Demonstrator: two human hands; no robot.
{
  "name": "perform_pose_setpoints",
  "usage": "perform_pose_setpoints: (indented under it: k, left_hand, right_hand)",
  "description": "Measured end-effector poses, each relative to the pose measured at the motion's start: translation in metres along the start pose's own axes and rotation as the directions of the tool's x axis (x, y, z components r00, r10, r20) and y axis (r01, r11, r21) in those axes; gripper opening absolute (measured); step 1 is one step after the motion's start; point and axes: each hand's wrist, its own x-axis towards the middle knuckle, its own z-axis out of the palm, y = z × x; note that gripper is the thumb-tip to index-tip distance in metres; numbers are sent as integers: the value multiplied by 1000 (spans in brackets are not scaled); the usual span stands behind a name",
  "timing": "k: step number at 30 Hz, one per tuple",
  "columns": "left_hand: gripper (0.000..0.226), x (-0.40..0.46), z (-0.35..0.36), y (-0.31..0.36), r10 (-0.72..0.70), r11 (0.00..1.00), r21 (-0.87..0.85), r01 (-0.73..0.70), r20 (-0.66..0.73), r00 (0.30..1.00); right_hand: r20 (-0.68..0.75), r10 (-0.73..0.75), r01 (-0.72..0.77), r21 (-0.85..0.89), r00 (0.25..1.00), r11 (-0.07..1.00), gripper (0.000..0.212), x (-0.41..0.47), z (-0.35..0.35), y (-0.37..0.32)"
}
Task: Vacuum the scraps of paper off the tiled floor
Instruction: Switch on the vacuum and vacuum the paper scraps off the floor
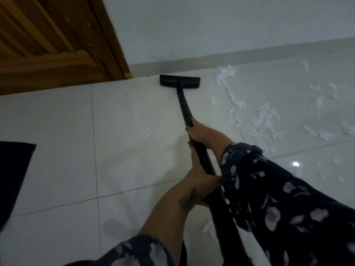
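The person grips a long black vacuum wand (185, 110) with both hands. The right hand (199, 131) is wrapped around the tube higher up its length, fingers curled over the top of it, and the left hand (199, 181) clasps the same tube lower down, nearer the body, thumb and fingers closed round it. Both arms wear dark navy sleeves with a pale leaf print (269, 189).

From the right hand the wand runs toward 11 o'clock and ends in a flat black rectangular floor nozzle (180, 81), which sits on the glossy pale tiled floor (57, 131) right against the grey skirting strip (192, 59) at the foot of the white wall (211, 22). Just beside the nozzle, at its 9 o'clock, stands the bottom corner of a brown wooden door (48, 45).

The torn white paper scraps (263, 120) lie scattered over the tiles at about 2 to 3 o'clock from the right hand, apart from it. The nearest clump, by the skirting, lies near the nozzle's right end at its 2 o'clock, not touching it. One more white scrap (208, 228) shows at 6 o'clock from the left hand, close beside the wand. A dark cloth edge (13, 179) intrudes at the far left.
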Motion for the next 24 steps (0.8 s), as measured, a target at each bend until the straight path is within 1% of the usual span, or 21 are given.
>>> perform_pose_setpoints:
  k: [2,5,6,8,9,11,15,17,19,21,24]
  left_hand:
    - [113,2,6,-4,4,1000,-24,-4,-34,999]
    - [102,7,8,-10,9,998,-55,-13,-68,998]
    - [99,7,8,-12,5,998,-65,-10,-77,997]
    - [94,5,9,-17,-2,996,-85,-6,-97,995]
    - [92,5,12,-19,-2,996,-90,-8,-105,994]
    - [90,2,23,-23,-8,995,-99,-3,-110,994]
    - [89,-8,58,-31,-3,989,-149,-19,-146,989]
    - [86,-14,74,-32,24,984,-171,-53,-166,986]
    - [84,-24,89,-35,24,984,-169,-55,-180,983]
    - [87,-37,103,-44,-4,990,-142,-19,-164,987]
    - [98,-64,122,-62,-70,997,-29,66,-138,988]
  right_hand:
    - [42,52,-53,30,998,998,56,0,-7,-1]
    - [64,75,-81,110,995,991,54,-6,-9,2]
    - [83,77,-89,152,994,984,57,-9,-9,7]
    - [136,62,-92,225,989,970,72,-18,-10,22]
    - [154,55,-92,244,987,965,77,-26,-10,30]
    - [146,47,-79,228,988,970,77,-35,-12,43]
    - [40,27,-30,67,999,997,73,-52,-20,59]
    - [35,12,-13,12,999,1000,71,-63,-26,64]
    - [49,9,-7,-38,999,999,69,-75,-31,71]
    - [65,8,-6,-38,998,999,66,-91,-33,83]
    - [75,-21,15,81,997,997,63,-116,-31,106]
